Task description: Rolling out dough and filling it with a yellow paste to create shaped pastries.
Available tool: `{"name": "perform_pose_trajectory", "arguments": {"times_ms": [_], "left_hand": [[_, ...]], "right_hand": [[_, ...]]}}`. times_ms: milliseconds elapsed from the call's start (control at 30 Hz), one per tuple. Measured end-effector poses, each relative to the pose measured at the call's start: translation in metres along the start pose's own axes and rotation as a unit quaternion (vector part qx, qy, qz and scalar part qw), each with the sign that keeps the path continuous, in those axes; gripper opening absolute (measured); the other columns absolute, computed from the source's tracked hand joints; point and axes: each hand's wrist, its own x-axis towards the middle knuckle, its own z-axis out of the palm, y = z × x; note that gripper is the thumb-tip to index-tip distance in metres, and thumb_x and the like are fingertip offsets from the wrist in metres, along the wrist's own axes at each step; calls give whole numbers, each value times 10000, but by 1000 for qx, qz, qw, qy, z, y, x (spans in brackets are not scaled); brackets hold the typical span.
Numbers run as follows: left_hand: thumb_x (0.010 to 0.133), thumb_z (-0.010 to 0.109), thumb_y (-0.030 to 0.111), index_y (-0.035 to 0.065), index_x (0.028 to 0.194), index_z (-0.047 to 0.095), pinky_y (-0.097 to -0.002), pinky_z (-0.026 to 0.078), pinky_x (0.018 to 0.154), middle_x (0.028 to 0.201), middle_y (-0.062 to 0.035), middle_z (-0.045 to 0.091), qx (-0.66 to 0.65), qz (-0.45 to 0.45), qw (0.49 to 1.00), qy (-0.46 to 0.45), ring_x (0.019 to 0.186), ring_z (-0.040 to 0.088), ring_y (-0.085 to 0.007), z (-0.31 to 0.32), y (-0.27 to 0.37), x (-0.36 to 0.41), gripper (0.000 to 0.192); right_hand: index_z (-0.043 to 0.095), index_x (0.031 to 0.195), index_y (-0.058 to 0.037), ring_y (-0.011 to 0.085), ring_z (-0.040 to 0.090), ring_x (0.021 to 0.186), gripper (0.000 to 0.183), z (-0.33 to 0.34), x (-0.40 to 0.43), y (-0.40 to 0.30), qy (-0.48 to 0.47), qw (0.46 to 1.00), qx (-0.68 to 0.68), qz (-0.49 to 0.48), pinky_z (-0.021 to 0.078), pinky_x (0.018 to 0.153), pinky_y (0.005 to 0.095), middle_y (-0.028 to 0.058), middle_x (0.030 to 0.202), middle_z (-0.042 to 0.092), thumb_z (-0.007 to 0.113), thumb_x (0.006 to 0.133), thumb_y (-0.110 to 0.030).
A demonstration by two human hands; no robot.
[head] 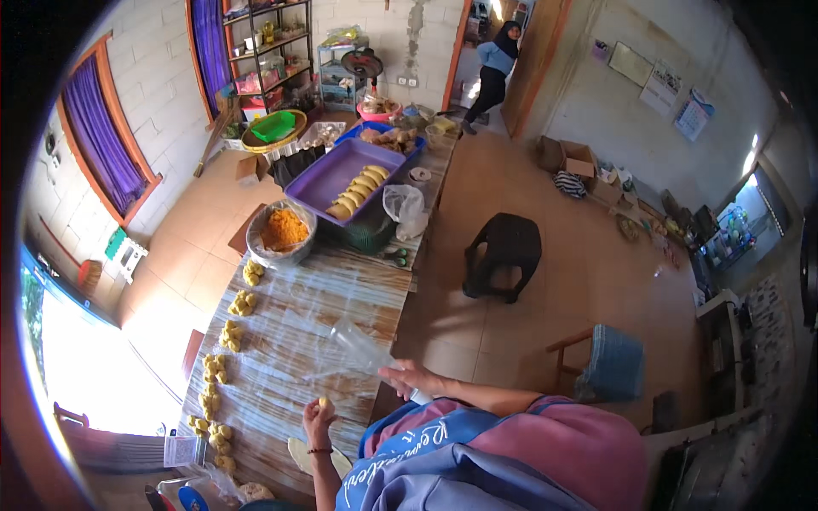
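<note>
My left hand (317, 420) pinches a small ball of yellow dough (324, 402) above the near part of the wood-patterned table (307, 345). In my right hand (408, 378) is a clear bottle (361, 345), tilted over the table's right edge, its white cap end near my apron. Clear plastic film (300, 329) lies on the tabletop. Under my left forearm rests a flat pale round (300, 455), partly hidden. Clusters of yellow dough pieces (231, 335) line the table's left edge. Beyond them stands a plastic-lined bowl of crumbly orange filling (284, 231).
A purple tray (319, 182) holds a row of pale crescent-shaped pieces (361, 191). Beside it lies a clear plastic bag (406, 207). A black stool (505, 252) and a chair (613, 364) stand to the right. A person (498, 64) is at the far doorway.
</note>
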Motion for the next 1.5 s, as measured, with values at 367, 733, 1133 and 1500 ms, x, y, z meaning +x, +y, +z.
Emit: {"name": "perform_pose_trajectory", "arguments": {"times_ms": [367, 733, 1133, 1500], "left_hand": [[841, 716, 169, -6, 1102, 625, -259, 500, 765, 943, -45, 667, 92, 97, 991, -11, 842, 618, -115, -19, 39, -2, 328], [799, 758, 196, 0, 1069, 663, -262, 493, 700, 817, -26, 643, 182, 85, 980, 5, 772, 596, -97, -30, 7, -10, 347], [766, 695, 126, 35, 975, 675, -376, 516, 745, 870, -147, 645, 434, 196, 872, 116, 818, 640, -293, -8, -12, -31, 229], [957, 486, 303, 51, 1325, 502, -465, 270, 1117, 1355, -170, 493, 597, 315, 726, 128, 1330, 378, -342, 27, 11, -7, 446]], "right_hand": [[587, 1023, -128, 86, 583, 578, 373, -31, -11, 38, 30, 989, 142, -11, 497, 468, 237, -18, 722, 591, 661, 871, -460], [501, 833, -123, 117, 549, 464, 460, -15, -5, 40, 106, 992, 43, 54, 480, 398, 262, -12, 593, 498, 670, 827, -551], [514, 871, -102, 121, 562, 471, 489, 0, -21, 50, 89, 992, 35, 78, 491, 399, 264, -9, 594, 491, 682, 814, -557], [506, 877, -91, 120, 561, 475, 499, -6, -29, 45, 137, 988, 42, 65, 485, 394, 261, -4, 599, 486, 677, 818, -556]]}}
